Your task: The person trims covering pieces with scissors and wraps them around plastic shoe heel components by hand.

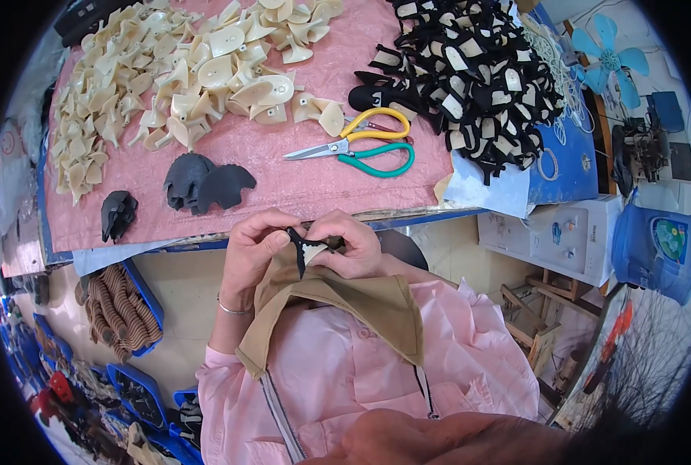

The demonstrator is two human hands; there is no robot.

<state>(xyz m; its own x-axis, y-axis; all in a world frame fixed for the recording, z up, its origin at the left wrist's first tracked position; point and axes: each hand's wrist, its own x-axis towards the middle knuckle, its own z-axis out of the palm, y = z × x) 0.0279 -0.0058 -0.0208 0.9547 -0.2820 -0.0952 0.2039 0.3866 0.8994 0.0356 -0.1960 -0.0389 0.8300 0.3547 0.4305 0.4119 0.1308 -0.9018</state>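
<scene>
Between my two hands, just off the table's front edge, is a cream shoe heel (311, 252) partly wrapped in black material. My left hand (256, 244) pinches the black covering at the heel's left side with thumb and fingertips. From the other side my right hand (349, 244) grips the same heel, its fingers curled around it. Some of the heel is hidden by the fingers. Beyond my hands on the table lie scissors (334, 149) with one yellow and one green handle, blades pointing left. Stacks of cut black pieces (190, 184) rest to the left of them.
A heap of bare cream heels (229, 58) covers the table's back left. Black-covered heels (469, 77) are piled at the back right. A smaller black stack (118, 215) sits near the front left edge. Right of the table are a white cabinet (551, 238) and a fan (609, 58).
</scene>
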